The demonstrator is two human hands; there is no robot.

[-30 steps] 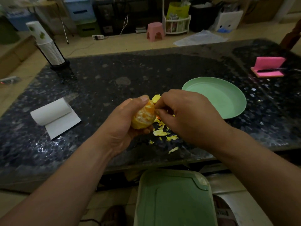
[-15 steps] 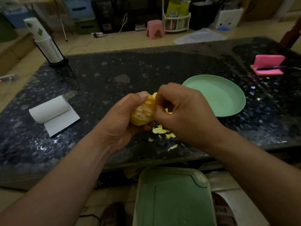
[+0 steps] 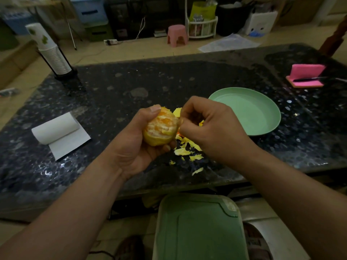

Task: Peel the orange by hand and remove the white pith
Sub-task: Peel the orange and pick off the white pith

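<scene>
Change: since the earlier frame the orange [image 3: 161,128] has turned in the grip, so more of its bared flesh faces the camera, and the right hand [image 3: 212,128] has drawn slightly off to the fruit's right.
Left hand [image 3: 131,145]: fingers and thumb curl round the orange, thumb tip on its top.
Right hand: fingers curled, thumb and forefinger pinching at the orange's right edge.
Orange: held above the near middle of the surface [image 3: 131,81]; upper part bare with pale pith, yellow rind on its lower part.
Peel scraps [image 3: 189,147]: scattered on the surface beneath the hands.
Green plate [image 3: 249,111]: just right of the right hand.
Paper towel roll [image 3: 54,128]: left, partly unrolled.
Stack of paper cups [image 3: 54,59]: far left corner.
Pink sponge [image 3: 306,76]: far right.
</scene>
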